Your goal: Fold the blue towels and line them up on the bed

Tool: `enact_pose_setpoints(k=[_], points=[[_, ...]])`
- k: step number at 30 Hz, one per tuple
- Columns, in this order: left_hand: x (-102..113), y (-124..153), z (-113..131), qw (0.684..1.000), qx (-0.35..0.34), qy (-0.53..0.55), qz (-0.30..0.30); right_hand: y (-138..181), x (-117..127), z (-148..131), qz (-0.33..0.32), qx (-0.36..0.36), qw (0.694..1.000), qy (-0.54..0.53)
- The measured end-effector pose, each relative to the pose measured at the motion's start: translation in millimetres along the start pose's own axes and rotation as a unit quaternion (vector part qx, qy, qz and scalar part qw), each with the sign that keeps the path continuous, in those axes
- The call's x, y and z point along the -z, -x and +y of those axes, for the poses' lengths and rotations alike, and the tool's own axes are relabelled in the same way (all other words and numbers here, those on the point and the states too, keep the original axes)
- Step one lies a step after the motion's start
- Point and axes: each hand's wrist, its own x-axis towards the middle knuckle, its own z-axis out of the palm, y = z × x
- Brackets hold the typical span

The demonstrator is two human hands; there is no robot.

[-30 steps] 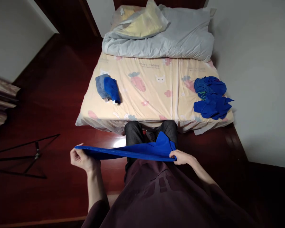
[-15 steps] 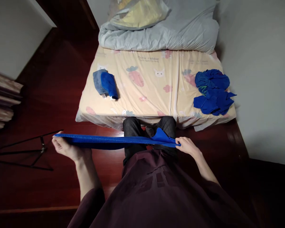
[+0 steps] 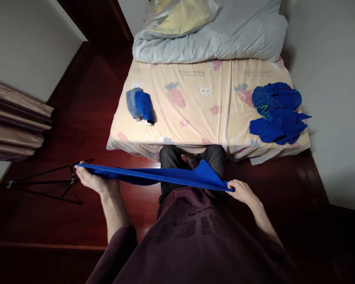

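Observation:
A blue towel [image 3: 165,176] is stretched between my two hands in front of my waist, its stitched edge pulled nearly straight. My left hand [image 3: 90,178] is closed on its left end, slightly higher in the picture than the right one. My right hand [image 3: 241,191] pinches the other end, where a corner of fabric folds upward. Beyond, on the bed [image 3: 195,118], a grey-blue folded cloth [image 3: 133,103] lies at the left with a blue folded cloth [image 3: 144,106] partly over it. Crumpled blue cloths [image 3: 279,114] are heaped at the right, with a bit of green cord.
A grey quilt [image 3: 213,43] and a yellow pillow [image 3: 186,17] lie at the bed's far side. Black tripod legs [image 3: 56,182] stand on the floor near my left hand. A curtain [image 3: 17,122] hangs at the left, and a wall [image 3: 328,98] borders the bed's right.
My view has shifted, so the scene sits further right. The towel now slants down to the right, and its upturned corner shows larger. Both hands keep their hold.

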Motion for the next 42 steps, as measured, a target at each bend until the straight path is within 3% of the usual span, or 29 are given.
enact_pose_setpoints(k=[3, 5, 8, 11, 14, 19, 22, 25, 30, 35, 38, 42], points=[[1.8, -0.8, -1.6, 1.000, 0.005, 0.012, 0.018, -4.2, -4.8, 7.4, -0.029, 0.006, 0.999, -0.011], [1.5, -4.5, -3.6, 1.000, 0.004, 0.015, 0.023, -7.1, 0.7, 16.6, 0.012, 0.006, 1.000, -0.019], [-3.9, -14.6, -3.3, 0.999, -0.003, 0.045, 0.019, -11.3, 24.4, 33.9, 0.187, 0.001, 0.982, -0.033], [-13.6, -24.8, 3.4, 0.996, -0.034, 0.086, 0.010, -11.5, 58.9, 47.5, 0.366, -0.003, 0.928, -0.069], [-22.9, -29.4, 12.7, 0.991, -0.050, 0.122, -0.015, -4.0, 92.4, 53.2, 0.445, -0.019, 0.891, -0.086], [-44.1, -27.7, 25.5, 0.994, -0.052, 0.045, -0.081, 9.3, 138.4, 58.1, 0.411, 0.040, 0.909, -0.052], [-59.1, -27.2, 34.5, 0.988, -0.066, 0.028, -0.135, 11.4, 162.0, 61.5, 0.417, 0.069, 0.906, -0.020], [-60.6, -27.5, 40.4, 0.982, -0.081, 0.008, -0.170, 17.0, 176.4, 62.2, 0.429, 0.069, 0.901, -0.002], [-24.9, -21.0, 35.9, 0.970, -0.040, -0.055, -0.232, 40.0, 172.9, 69.7, 0.403, -0.020, 0.915, -0.008], [11.2, -9.7, 40.9, 0.957, 0.004, -0.053, -0.284, 54.7, 170.3, 79.1, 0.303, -0.127, 0.936, -0.129], [12.5, -12.2, 48.6, 0.954, -0.009, -0.051, -0.296, 51.2, 182.7, 73.5, 0.281, -0.146, 0.929, -0.191], [-14.6, -29.0, 48.1, 0.952, -0.007, -0.035, -0.305, 30.2, 211.0, 64.6, 0.252, -0.163, 0.933, -0.200]])
